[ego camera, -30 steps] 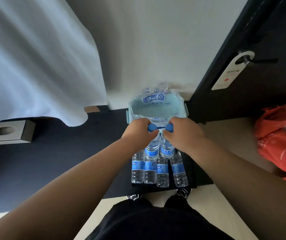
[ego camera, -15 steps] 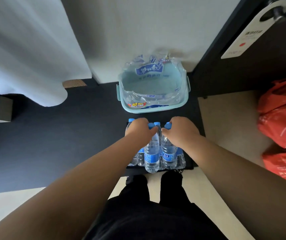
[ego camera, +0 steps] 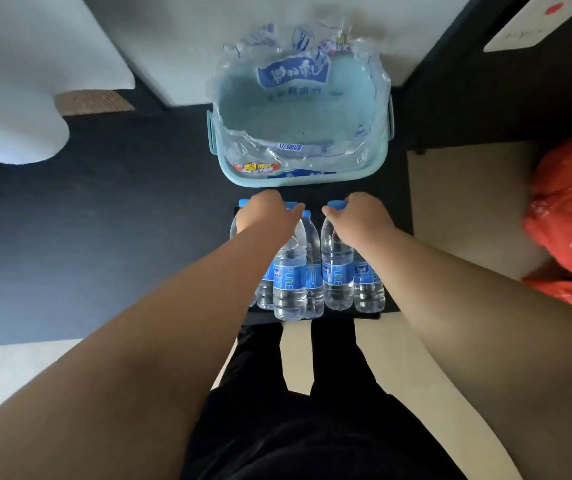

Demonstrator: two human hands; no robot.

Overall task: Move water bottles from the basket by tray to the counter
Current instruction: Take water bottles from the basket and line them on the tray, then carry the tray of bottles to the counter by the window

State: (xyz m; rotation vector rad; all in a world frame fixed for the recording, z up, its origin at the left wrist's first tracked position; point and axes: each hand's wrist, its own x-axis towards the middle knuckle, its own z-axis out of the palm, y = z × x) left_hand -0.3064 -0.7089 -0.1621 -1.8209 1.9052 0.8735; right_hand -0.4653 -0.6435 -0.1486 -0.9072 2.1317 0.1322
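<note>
Left hand (ego camera: 267, 214): fingers curled round the neck of a clear blue-capped plastic water bottle (ego camera: 289, 282). Right hand (ego camera: 360, 220): same on a second bottle (ego camera: 338, 275). Both bottles sit among the other bottles (ego camera: 369, 289) on the flat black tray (ego camera: 391, 303), just beside the pale teal plastic basket (ego camera: 298, 180). Seat each base flat and upright before letting go; don't nudge the neighbours.

Clear water bottles (ego camera: 338, 268) with blue caps and labels; pale teal basket (ego camera: 298, 174); black tray (ego camera: 390, 308).
</note>
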